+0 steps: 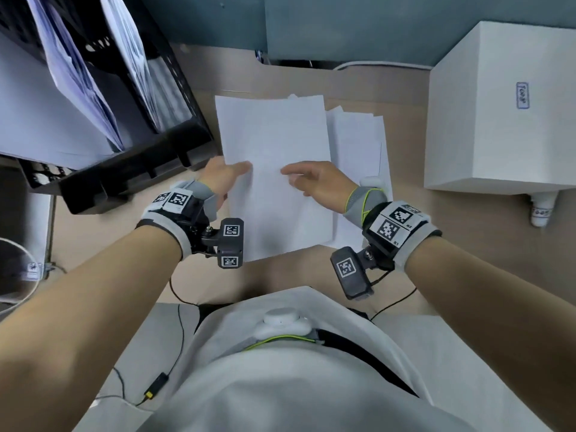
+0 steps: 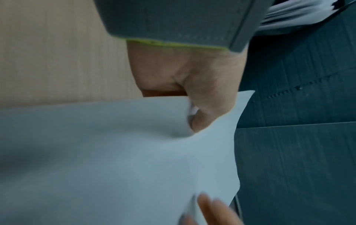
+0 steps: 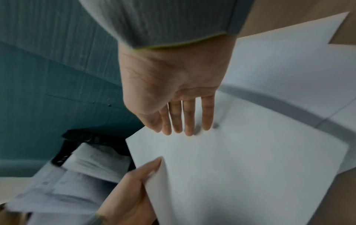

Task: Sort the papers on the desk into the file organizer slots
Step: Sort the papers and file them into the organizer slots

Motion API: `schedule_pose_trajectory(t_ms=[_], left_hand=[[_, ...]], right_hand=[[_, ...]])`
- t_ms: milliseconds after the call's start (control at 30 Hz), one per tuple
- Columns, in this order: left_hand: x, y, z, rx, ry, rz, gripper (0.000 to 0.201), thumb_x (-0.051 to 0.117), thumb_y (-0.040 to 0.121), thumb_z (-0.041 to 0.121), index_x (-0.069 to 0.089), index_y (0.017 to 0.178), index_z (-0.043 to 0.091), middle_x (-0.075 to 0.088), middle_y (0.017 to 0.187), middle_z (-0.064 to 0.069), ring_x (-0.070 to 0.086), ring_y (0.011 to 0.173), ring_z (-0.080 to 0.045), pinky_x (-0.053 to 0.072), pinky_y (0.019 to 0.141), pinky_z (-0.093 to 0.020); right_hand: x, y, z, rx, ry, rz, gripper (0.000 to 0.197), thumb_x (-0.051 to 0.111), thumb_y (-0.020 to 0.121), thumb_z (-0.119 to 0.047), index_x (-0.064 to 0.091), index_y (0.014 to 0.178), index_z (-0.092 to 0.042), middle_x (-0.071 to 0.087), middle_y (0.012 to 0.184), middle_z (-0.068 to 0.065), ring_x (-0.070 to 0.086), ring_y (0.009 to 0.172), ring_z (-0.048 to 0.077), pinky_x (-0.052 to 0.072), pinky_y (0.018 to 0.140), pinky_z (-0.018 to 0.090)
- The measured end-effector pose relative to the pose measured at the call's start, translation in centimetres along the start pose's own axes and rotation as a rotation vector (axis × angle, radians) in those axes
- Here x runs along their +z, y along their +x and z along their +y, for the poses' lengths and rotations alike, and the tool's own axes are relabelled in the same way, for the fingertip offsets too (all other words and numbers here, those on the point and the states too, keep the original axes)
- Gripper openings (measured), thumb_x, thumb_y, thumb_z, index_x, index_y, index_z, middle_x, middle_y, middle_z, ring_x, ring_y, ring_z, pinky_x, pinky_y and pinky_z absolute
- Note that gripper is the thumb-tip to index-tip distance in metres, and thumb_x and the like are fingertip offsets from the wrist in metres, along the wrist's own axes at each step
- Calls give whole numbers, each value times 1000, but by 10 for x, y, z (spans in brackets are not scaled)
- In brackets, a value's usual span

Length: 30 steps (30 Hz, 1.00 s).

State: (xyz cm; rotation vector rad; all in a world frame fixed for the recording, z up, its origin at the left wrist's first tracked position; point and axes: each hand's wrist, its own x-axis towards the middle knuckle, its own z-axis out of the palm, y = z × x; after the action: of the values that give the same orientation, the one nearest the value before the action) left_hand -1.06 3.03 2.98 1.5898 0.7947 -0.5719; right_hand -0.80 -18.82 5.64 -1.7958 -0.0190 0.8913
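Light wooden desk [image 1: 402, 88] runs under a teal partition wall [image 1: 343, 23], and on it lies a loose pile of white papers [image 1: 358, 141]. Most of this pile is hidden by the top sheet [image 1: 274, 135], so how many papers lie below I cannot tell; only their right edges and some upper corners show, a little fanned out.

Both wrist views are blurred. In the left wrist view the fingers of the left hand [image 1: 223, 177] are covered by the sheet; only the thumb [image 2: 208, 109] shows, pressing on top near the sheet's left edge. In the right wrist view the same hand pinches the edge, thumb above and the rest below. The right hand [image 1: 314, 180] lies over the sheet with fingers [image 3: 189, 120] straight and close together, the tips touching the paper and clamping nothing.

The sheet's long axis runs away from the person toward the wall, with the far end leaning slightly left. Its near end passes over the desk edge, and its left side seems raised from the pile.

At left stands the black file organizer [image 1: 149, 157], cut off by the frame edge; it already holds papers, whose print is too blurred to read. At right is a white box [image 1: 498, 120] with a small label I cannot read.
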Motion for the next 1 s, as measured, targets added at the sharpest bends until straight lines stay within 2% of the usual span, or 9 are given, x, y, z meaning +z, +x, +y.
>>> schedule_pose_trajectory(t_ms=[67, 167, 300, 400, 500, 667, 833, 900, 1000], left_hand=[[-2, 5, -8, -16, 120, 50, 27, 64, 90, 18, 66, 114, 8, 70, 102, -13, 65, 77, -27, 56, 71, -30], [-7, 11, -15, -6, 222, 100, 17, 60, 92, 21, 67, 104, 10, 60, 68, -2, 47, 49, -14, 36, 39, -17], [-12, 24, -17, -10, 232, 94, 25, 63, 91, 26, 69, 108, 8, 61, 68, 3, 51, 53, -14, 39, 50, -24], [-16, 26, -12, 17, 202, 35, 20, 63, 92, 23, 68, 105, 9, 67, 69, 5, 58, 55, -9, 43, 51, -20], [-23, 21, -4, 57, 197, -28, 19, 64, 92, 25, 67, 108, 15, 72, 96, -5, 66, 74, -15, 51, 65, -26], [-49, -6, -3, 106, 94, -39, 27, 65, 91, 20, 66, 115, 9, 69, 113, -10, 66, 103, -28, 52, 94, -42], [-104, -45, -17, 135, -49, 144, 22, 68, 89, 23, 71, 107, 12, 71, 107, -6, 67, 99, -24, 52, 91, -39], [-122, -54, -25, 129, -90, 213, 11, 66, 90, 27, 73, 94, 19, 72, 94, -2, 65, 85, -20, 49, 80, -36], [-165, -67, -31, 106, -141, 393, 13, 60, 92, 26, 70, 86, 20, 66, 73, 1, 59, 63, -13, 50, 65, -28]], right_hand=[[-8, 0, 15, 86, 7, 37, 24, 53, 97, -13, 65, 117, -16, 62, 115, -7, 57, 97, 0, 43, 82, 16], [-19, -2, 33, 186, 34, 80, 22, 51, 97, -12, 66, 113, -12, 66, 114, 4, 62, 101, 14, 49, 77, 19], [-32, 2, 41, 265, 79, 159, 19, 50, 96, -10, 65, 106, -13, 66, 112, 5, 62, 99, 19, 50, 72, 24], [-38, 7, 43, 285, 96, 285, 25, 53, 94, -11, 58, 118, -16, 62, 122, 7, 60, 92, 18, 51, 72, 26], [-41, 9, 33, 266, 79, 285, 38, 59, 93, -19, 49, 129, -19, 61, 118, 0, 61, 84, 16, 50, 64, 24], [-24, 10, 3, 196, -83, 41, 7, 61, 92, -24, 66, 92, -19, 67, 76, 11, 53, 59, 16, 39, 53, 25], [21, 30, -28, 36, -379, -45, 33, 55, 95, -27, 59, 68, -8, 67, 62, 7, 45, 48, 14, 44, 58, 28], [30, 36, -40, -43, -430, 11, 40, 52, 97, -27, 64, 73, 2, 69, 63, 8, 53, 52, 14, 50, 69, 32], [53, 47, -70, -199, -430, 75, 41, 49, 97, -25, 66, 68, -1, 68, 59, 6, 57, 51, 7, 53, 78, 36]])
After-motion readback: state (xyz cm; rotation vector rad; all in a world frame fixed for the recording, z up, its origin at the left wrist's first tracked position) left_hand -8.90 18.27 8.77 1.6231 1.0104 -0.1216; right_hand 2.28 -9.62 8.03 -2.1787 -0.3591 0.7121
